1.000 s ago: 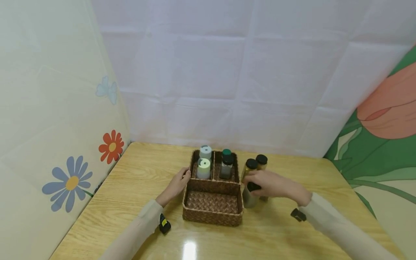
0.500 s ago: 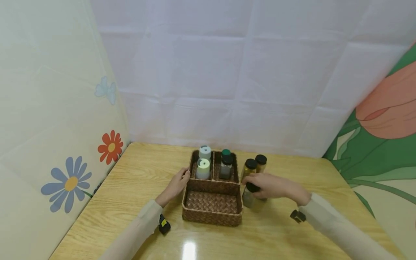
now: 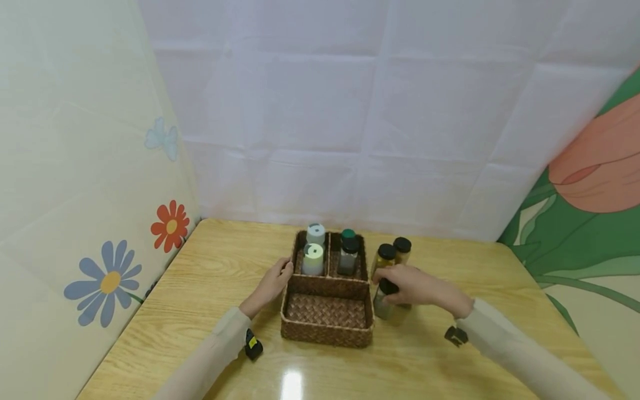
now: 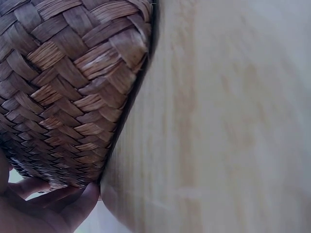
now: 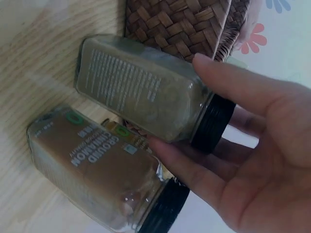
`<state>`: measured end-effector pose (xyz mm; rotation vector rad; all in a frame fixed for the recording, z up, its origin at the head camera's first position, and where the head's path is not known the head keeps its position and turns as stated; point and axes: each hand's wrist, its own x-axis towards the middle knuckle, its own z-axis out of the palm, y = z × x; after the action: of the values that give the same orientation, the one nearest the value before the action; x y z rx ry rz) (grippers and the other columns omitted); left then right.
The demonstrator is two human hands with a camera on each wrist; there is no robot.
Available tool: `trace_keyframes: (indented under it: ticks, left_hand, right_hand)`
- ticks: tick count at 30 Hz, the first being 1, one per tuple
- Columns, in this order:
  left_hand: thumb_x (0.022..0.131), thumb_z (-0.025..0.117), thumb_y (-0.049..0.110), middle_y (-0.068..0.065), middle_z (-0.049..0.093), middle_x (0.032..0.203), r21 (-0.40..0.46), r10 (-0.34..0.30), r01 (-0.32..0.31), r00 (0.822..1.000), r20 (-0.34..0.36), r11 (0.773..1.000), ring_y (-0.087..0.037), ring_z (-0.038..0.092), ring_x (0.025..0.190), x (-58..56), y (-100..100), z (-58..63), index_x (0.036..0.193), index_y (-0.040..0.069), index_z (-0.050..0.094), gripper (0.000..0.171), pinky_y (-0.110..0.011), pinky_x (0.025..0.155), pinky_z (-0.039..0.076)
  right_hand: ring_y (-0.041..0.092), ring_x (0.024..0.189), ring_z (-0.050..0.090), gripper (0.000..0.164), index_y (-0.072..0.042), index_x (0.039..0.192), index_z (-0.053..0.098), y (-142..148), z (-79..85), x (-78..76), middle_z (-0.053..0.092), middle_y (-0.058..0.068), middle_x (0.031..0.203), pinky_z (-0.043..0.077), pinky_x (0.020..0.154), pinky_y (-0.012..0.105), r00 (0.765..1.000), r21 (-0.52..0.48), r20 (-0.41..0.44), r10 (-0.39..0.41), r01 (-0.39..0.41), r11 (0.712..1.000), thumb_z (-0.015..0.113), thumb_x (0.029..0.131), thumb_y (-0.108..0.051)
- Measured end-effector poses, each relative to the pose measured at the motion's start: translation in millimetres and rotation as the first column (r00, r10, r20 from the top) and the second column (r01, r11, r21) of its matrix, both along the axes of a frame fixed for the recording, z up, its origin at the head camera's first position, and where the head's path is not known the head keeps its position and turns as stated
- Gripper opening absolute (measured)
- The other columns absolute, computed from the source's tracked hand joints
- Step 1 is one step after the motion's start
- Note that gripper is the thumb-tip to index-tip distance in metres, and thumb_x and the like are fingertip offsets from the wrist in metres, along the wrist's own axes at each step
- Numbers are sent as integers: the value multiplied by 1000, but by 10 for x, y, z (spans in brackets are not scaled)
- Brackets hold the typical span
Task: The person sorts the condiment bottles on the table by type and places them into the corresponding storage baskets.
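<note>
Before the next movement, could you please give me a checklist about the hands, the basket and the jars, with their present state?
1. Right hand holds the jar near its black lid: ok.
2. Black lid screwed tight: cannot tell.
3. Left hand touches the left side of the basket: ok.
4. Generous gap to the cinnamon jar: not ok, it stands close.
5. Four containers in the basket upright: ok.

Soft light leaves a white glare (image 3: 292, 384) on the table (image 3: 225, 250); the wrist views look dimmer.
</note>
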<state>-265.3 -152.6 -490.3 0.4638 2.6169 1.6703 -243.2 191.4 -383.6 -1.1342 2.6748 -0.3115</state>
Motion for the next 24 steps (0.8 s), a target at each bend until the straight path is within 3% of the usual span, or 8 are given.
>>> trace_keyframes:
  ticks: [11, 18, 24]
  left_hand:
    - [110, 37, 23, -31, 43, 143, -3, -17, 17, 1000, 5, 1000, -46, 44, 130, 3, -2, 1, 146, -8, 37, 48, -59, 102, 40]
    - [110, 36, 25, -31, 42, 143, 9, -28, 28, 1000, 1, 1000, -46, 43, 130, 4, 1, 5, 146, -8, 37, 49, -59, 102, 40]
    - [110, 37, 21, -32, 43, 142, 5, -15, 15, 1000, -9, 1000, -47, 43, 130, -11, -9, -22, 145, -9, 39, 46, -59, 102, 40]
  right_hand:
    - [26, 91, 63, 43, -3, 113, 63, -9, -10, 26, 64, 6, 101, 54, 72, 40, 988, -69, 24, -150, 152, 986, 85, 80, -18]
    - [33, 98, 64, 43, 0, 115, 67, -21, 44, 36, 67, 14, 112, 55, 79, 46, 989, -76, 5, -150, 150, 986, 86, 78, -12]
    - [35, 102, 64, 44, 2, 121, 66, -20, 131, 46, 65, 19, 118, 55, 81, 47, 989, -109, -15, -150, 148, 983, 81, 83, -14]
